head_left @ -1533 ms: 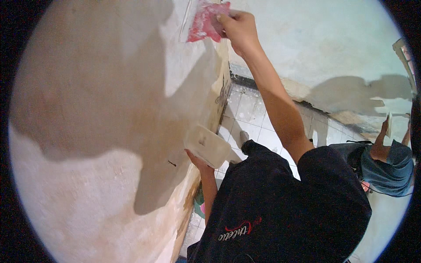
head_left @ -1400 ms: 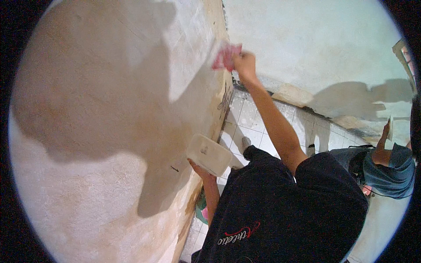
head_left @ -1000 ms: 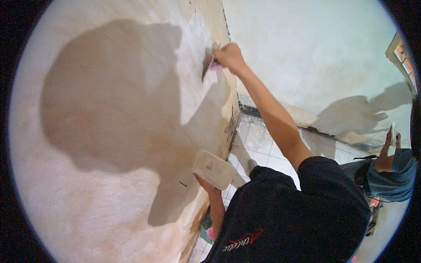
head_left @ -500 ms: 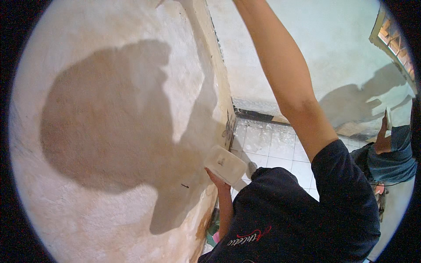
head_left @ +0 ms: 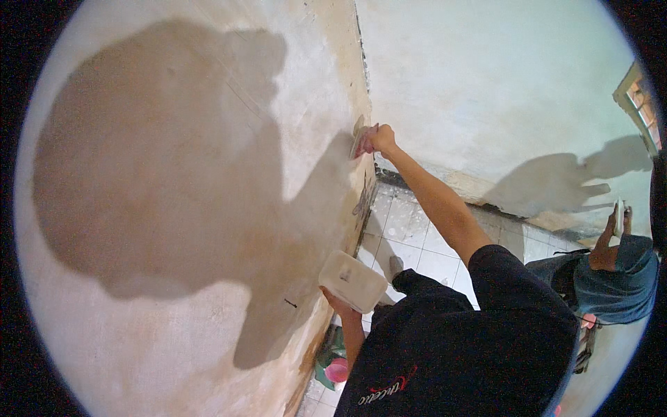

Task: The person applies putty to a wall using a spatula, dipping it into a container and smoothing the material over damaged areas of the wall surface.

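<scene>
My right hand [head_left: 380, 138] reaches out and presses a flat scraper [head_left: 358, 136] with a pinkish blade against the plastered wall [head_left: 208, 174], near the room's corner. My left hand [head_left: 338, 303] is down by my waist and cups a white rectangular tub [head_left: 352, 281] from below, close to the wall. A small dark nail or mark [head_left: 290, 304] shows on the wall just left of the tub.
A second wall [head_left: 486, 90] meets the first at the corner. The floor [head_left: 417, 229] is pale tile with stains. A green bucket with a pink item [head_left: 333, 365] stands at the wall's foot. Another person [head_left: 615, 267] works at the right with a tool raised.
My right hand swept high up the wall, out of view at the top, and has come back down to mid-height near the corner. The left hand and tub stayed about where they were.
</scene>
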A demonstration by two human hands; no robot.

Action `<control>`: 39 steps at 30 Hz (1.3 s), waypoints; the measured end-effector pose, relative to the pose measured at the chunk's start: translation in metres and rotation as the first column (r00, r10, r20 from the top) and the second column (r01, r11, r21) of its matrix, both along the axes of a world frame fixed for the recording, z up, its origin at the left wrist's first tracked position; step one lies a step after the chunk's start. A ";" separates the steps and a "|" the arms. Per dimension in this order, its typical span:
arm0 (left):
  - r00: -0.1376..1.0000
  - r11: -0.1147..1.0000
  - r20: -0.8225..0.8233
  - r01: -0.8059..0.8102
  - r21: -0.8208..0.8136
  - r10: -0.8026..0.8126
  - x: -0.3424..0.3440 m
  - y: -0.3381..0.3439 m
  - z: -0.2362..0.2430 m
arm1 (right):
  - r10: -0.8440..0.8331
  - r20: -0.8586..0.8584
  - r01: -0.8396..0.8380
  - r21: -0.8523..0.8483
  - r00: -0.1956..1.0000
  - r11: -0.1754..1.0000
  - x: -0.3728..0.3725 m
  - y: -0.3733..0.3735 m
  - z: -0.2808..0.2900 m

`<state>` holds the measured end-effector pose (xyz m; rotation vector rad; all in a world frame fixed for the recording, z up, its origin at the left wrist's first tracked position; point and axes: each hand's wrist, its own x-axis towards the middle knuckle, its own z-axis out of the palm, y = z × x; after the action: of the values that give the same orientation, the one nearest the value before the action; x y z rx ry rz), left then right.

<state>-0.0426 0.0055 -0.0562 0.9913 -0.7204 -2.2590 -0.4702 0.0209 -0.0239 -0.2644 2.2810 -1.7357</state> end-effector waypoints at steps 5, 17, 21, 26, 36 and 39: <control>0.976 0.977 -0.196 -0.052 0.208 0.094 0.006 -0.004 -0.032 | -0.044 -0.104 0.048 0.043 0.994 0.998 -0.023 -0.029 0.085; 0.965 0.977 -0.156 0.214 0.011 -0.210 -0.100 0.014 0.011 | 0.220 -0.296 -0.323 -0.364 0.929 0.873 -0.105 0.008 0.429; 0.952 0.967 -0.171 0.246 -0.066 -0.254 -0.098 0.003 0.003 | 0.093 -0.436 -0.236 -0.287 0.895 0.928 -0.043 0.038 0.466; 0.921 0.959 -0.311 0.273 0.081 -0.236 -0.099 0.003 0.002 | -0.329 -0.940 0.095 -0.320 0.096 0.943 0.017 0.029 0.436; 0.928 0.952 -0.230 0.305 0.021 -0.292 -0.084 0.014 0.002 | 0.112 -0.993 -0.221 0.101 0.040 0.970 0.054 -0.004 0.298; 0.911 0.930 -0.290 0.342 0.137 -0.293 -0.081 0.014 -0.017 | 0.081 -0.995 -0.252 0.063 0.062 0.966 0.066 0.050 0.283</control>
<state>-0.1232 0.0200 -0.0728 0.6645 -0.5960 -2.7213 -0.4045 0.0710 0.2594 -2.3893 2.5696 -1.7129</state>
